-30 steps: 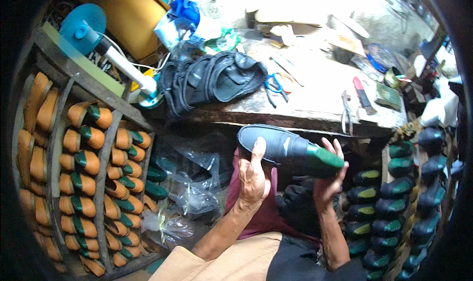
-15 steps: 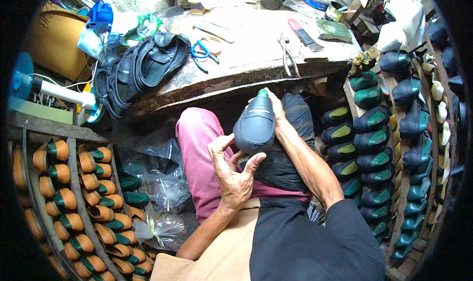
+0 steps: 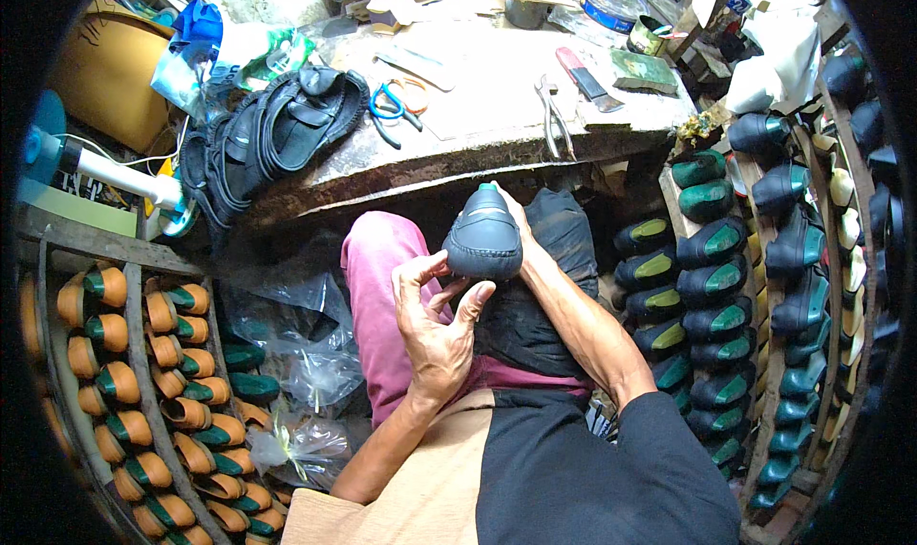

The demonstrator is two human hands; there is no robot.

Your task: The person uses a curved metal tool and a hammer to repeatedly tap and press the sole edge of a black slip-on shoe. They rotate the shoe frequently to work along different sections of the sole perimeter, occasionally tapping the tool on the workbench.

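Note:
A dark moccasin-style shoe (image 3: 482, 244) with a stitched toe seam is above my lap, fitted over a green shoe last (image 3: 488, 186) that peeks out at the far end. Its toe points toward me. Along its right side, my right hand (image 3: 517, 222) grips the shoe near the far end; part of its fingers is hidden behind the shoe. My left hand (image 3: 435, 330) is just below and left of the toe, palm up, with fingers and thumb apart. Its fingertips are at the toe's left edge; whether they touch it I cannot tell.
On the workbench (image 3: 478, 115) ahead lie black sandals (image 3: 287, 134), blue-handled scissors (image 3: 390, 102), pincers (image 3: 552, 115) and a red-handled knife (image 3: 585, 77). Racks of tan shoes (image 3: 119, 383) stand at left, dark shoes on lasts (image 3: 716, 277) at right. Plastic bags (image 3: 330, 373) lie beside my left leg.
The shoe has tipped, so its top looks shorter and its toe faces me more. Both hands have shifted slightly left with it; my left hand's fingers stay spread by the toe.

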